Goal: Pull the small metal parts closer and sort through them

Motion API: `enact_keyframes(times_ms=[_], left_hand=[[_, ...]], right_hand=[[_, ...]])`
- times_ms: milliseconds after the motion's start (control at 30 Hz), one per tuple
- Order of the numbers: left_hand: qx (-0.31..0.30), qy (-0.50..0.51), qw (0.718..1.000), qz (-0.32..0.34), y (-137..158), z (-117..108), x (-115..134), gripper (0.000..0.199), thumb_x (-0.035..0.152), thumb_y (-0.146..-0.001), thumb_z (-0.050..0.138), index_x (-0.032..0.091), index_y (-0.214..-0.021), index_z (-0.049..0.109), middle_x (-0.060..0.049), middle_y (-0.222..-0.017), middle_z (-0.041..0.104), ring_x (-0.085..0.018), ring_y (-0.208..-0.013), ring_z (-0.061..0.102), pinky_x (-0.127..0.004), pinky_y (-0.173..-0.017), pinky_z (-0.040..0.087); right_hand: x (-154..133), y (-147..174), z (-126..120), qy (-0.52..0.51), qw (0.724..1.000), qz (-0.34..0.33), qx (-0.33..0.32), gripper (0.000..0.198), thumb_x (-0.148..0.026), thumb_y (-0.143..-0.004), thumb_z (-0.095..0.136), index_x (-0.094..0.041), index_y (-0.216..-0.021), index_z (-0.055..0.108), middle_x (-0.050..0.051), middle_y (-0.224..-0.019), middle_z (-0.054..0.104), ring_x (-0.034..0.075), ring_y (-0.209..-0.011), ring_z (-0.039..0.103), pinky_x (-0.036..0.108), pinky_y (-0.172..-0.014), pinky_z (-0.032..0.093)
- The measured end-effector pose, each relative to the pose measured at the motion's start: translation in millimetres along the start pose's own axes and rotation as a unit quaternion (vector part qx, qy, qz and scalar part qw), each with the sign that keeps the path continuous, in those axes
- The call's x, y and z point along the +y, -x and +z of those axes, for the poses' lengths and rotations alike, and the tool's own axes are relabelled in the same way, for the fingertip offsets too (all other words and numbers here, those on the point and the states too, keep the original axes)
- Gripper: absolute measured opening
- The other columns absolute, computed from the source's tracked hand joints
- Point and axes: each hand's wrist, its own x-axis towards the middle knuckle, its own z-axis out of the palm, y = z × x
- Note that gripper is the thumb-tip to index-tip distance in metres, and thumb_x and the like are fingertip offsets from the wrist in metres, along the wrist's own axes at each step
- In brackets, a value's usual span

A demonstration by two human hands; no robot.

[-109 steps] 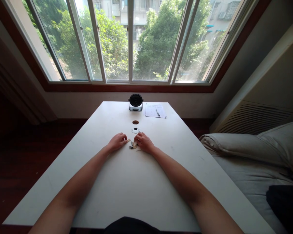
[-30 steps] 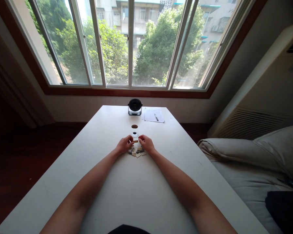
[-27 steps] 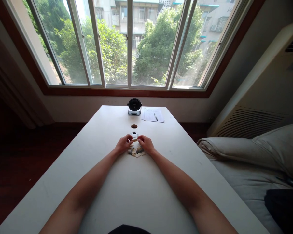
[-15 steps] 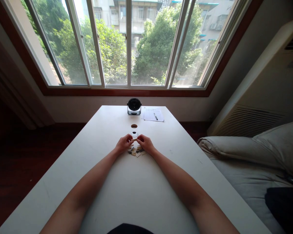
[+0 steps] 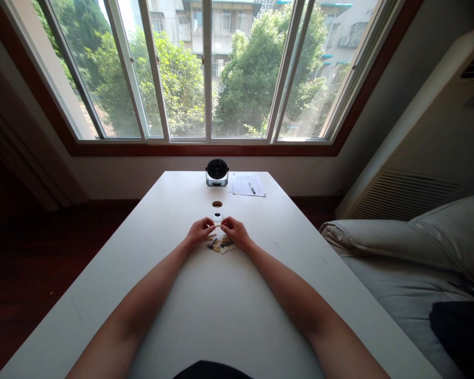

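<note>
My left hand (image 5: 199,231) and my right hand (image 5: 235,231) meet over the middle of the white table (image 5: 217,300). Between their fingertips is a small tan piece (image 5: 218,226), pinched at one end by each hand; it is too small to tell its kind. Just below the hands lies a loose pile of small flat pieces (image 5: 220,245), some tan or yellowish, some dark, one pale and square. Right beyond the fingers sits a round clear disc (image 5: 217,217) with a dark centre.
A round hole (image 5: 217,204) opens in the tabletop past the disc. Farther back stand a small black fan (image 5: 217,172) and papers (image 5: 243,185) with a pen (image 5: 252,188) on them. A grey sofa (image 5: 379,242) borders the table's right side; a window (image 5: 211,79) is behind.
The small piece between my fingertips has tilted slightly and looks thinner. Both hands have hardly moved, and the pile stays where it was.
</note>
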Motion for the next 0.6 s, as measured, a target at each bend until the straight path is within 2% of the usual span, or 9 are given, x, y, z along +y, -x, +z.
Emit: enact_keyframes(times_ms=[233,400,600], left_hand=[[-0.002,0.015,1.0,-0.006,-0.4,3.2,-1.5,0.031,0.042,-0.081,0.064,0.019,-0.102,0.067,-0.003,-0.083,0.067,-0.012,-0.066,0.054,-0.025,-0.062,0.044],[0.007,0.014,1.0,0.003,-0.2,4.4,-4.0,0.027,0.038,-0.081,0.064,0.019,-0.099,0.067,-0.001,-0.081,0.066,-0.012,-0.066,0.052,-0.024,-0.062,0.043],[0.021,0.024,0.999,0.002,-1.4,5.8,-8.6,0.018,0.033,-0.079,0.065,0.018,-0.089,0.065,0.001,-0.074,0.062,-0.01,-0.063,0.049,-0.022,-0.058,0.039]], right_hand=[[0.9,-0.3,-0.2,0.004,1.0,-0.004,0.002,0.02,-0.038,-0.083,0.06,-0.021,-0.09,0.067,-0.001,-0.069,0.064,0.015,-0.062,0.056,0.026,-0.061,0.045],[4.0,-0.2,0.2,-0.009,1.0,-0.02,0.0,0.024,-0.036,-0.085,0.059,-0.023,-0.104,0.065,-0.002,-0.073,0.065,0.014,-0.063,0.056,0.025,-0.062,0.045],[6.6,-0.5,0.9,0.013,1.0,-0.02,0.003,0.02,-0.04,-0.084,0.062,-0.021,-0.087,0.068,-0.002,-0.067,0.062,0.013,-0.061,0.053,0.024,-0.059,0.041]])
